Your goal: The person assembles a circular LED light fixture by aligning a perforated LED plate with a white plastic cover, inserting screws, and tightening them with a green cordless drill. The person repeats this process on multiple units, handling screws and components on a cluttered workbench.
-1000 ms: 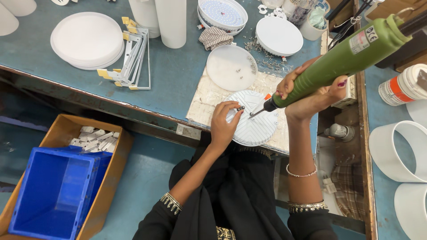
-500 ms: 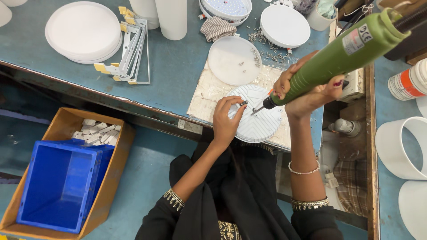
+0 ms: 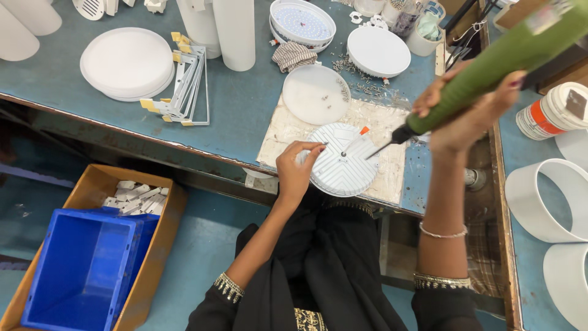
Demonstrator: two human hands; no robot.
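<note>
Ribbed white disc (image 3: 344, 165) under left hand (image 3: 295, 170).

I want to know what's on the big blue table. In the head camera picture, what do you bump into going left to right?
Stack of white discs → white metal brackets → white tube → striped cloth → ribbed round plate under the left hand → green power screwdriver in the right hand → white rings.

Ribbed, seemingly metal white disc (image 3: 343, 160); matt green screwdriver (image 3: 490, 67).
</note>
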